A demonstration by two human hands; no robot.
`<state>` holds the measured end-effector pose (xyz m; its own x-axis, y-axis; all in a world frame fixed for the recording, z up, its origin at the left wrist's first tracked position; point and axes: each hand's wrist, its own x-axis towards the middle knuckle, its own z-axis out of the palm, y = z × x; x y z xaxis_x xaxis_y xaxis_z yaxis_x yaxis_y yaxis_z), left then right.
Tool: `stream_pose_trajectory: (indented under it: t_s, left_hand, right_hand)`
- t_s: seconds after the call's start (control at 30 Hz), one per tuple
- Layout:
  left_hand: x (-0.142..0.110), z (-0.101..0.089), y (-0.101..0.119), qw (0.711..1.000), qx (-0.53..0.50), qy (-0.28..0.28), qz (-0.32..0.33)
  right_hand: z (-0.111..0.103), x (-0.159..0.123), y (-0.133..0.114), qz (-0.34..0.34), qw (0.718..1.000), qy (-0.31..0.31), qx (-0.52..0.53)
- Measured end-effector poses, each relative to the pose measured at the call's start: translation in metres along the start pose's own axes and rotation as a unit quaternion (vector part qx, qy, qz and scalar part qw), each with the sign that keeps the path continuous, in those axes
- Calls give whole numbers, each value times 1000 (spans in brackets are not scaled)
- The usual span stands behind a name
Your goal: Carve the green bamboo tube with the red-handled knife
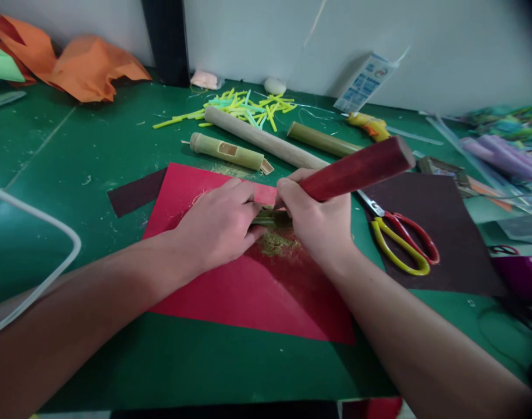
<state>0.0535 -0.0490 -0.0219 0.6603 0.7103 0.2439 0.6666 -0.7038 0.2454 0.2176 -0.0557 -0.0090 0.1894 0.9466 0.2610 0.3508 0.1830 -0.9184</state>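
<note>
My left hand point(220, 230) grips a short green bamboo piece point(271, 219) and holds it down over a red sheet point(248, 308). In my right hand point(316, 218) is a tool with a thick dark-red wooden handle point(357, 169), tilted up to the right. Its tip is hidden by my fingers at the bamboo's top side. Fine greenish shavings point(277, 241) lie on the sheet just below the bamboo. Behind my hands rest a bamboo tube with a square cutout point(226, 151), a pale wooden stick point(266, 137) and another bamboo length point(325, 137).
Scissors point(401, 238) with red and yellow handles lie on a dark sheet point(444, 227) at right. Farther back are cut yellow-green sticks point(240, 107), a yellow glue gun point(368, 125) and orange paper point(87, 67). A white cable point(43, 215) loops over my left arm.
</note>
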Motion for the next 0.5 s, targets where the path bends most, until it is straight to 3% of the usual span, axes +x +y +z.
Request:
stream_pose_trajectory:
  t_s: [0.5]
  left_hand:
    - [3, -4, 1, 999, 0, -33, -11]
  right_hand:
    - [0, -2, -4, 15, 1000, -5, 7]
